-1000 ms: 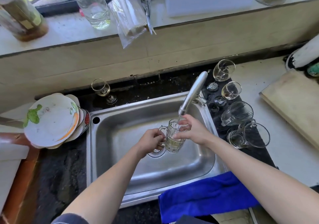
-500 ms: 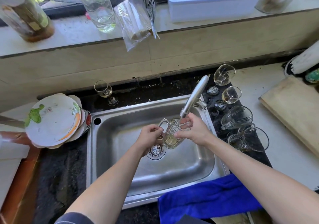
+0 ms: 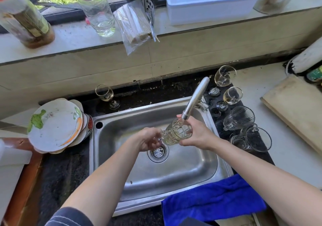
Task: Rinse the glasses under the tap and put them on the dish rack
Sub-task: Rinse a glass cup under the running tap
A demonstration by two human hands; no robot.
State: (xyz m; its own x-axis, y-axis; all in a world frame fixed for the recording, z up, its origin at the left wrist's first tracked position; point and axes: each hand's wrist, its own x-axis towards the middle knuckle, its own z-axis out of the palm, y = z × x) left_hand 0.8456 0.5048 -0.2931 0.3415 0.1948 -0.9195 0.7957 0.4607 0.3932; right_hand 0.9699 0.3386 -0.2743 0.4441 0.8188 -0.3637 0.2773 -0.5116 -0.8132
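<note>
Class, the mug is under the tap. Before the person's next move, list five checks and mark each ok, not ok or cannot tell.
1. Grip secure: ok, left hand holds the handle and right hand wraps the mug.
2. Mug under tap: ok, the spout sits at its rim.
3. Mug emptied: not ok, liquid pools inside.
4. Water running: cannot tell, no stream shows clearly.
5. Rack spot free: cannot tell, no rack is plainly seen; glasses crowd the space right of the sink.
</note>
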